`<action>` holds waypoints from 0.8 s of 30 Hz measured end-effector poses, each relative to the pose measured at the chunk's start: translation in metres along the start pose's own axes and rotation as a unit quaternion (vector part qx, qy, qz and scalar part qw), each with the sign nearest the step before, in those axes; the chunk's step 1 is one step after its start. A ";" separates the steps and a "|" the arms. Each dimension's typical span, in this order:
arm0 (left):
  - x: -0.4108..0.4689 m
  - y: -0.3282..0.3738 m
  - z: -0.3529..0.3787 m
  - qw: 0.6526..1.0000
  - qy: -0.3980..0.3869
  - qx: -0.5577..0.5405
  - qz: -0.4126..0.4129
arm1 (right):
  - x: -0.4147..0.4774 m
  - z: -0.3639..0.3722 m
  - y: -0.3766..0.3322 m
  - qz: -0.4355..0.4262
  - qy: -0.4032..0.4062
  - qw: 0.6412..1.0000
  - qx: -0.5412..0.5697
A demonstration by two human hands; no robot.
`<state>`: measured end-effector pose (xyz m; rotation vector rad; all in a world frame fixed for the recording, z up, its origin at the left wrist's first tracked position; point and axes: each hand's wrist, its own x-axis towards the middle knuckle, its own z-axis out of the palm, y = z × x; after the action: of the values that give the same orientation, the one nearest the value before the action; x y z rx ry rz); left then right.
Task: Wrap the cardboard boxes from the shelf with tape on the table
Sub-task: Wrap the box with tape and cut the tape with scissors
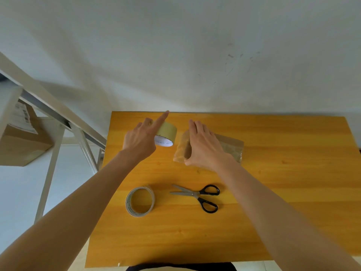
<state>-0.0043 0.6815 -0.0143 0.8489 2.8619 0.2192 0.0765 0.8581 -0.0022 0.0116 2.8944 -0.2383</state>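
Observation:
A small cardboard box [231, 146], covered in shiny brown tape, lies on the orange table [283, 202] toward its far side. My right hand [203, 146] rests on the box's left end with straight fingers, thumb against the near corner. Just left of the box, a roll of brown tape [169, 131] stands on its edge, its white core facing me. My left hand [141, 138] grips this roll from the left, the index finger stretched straight over its top. Whether a strip of tape runs from roll to box is hidden.
A second, thinner tape roll [140, 201] lies flat on the near left of the table, with black-handled scissors [197, 194] to its right. A white metal shelf [56, 116] stands at the left and holds a larger cardboard box [21, 147]. A white wall rises behind the table.

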 end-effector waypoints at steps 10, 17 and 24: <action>-0.001 0.019 -0.026 0.977 0.105 -0.175 -0.056 | -0.018 -0.025 0.009 0.015 0.017 0.984 0.175; 0.001 0.057 -0.019 0.919 0.082 -0.372 -0.107 | -0.037 -0.020 0.027 0.040 0.027 0.979 0.200; -0.002 0.090 -0.014 0.900 0.054 -0.425 -0.077 | -0.050 -0.009 0.046 0.075 0.055 0.972 0.215</action>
<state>0.0420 0.7538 0.0163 0.4207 2.4628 1.3886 0.1239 0.9053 0.0108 0.3251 2.8678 -0.8534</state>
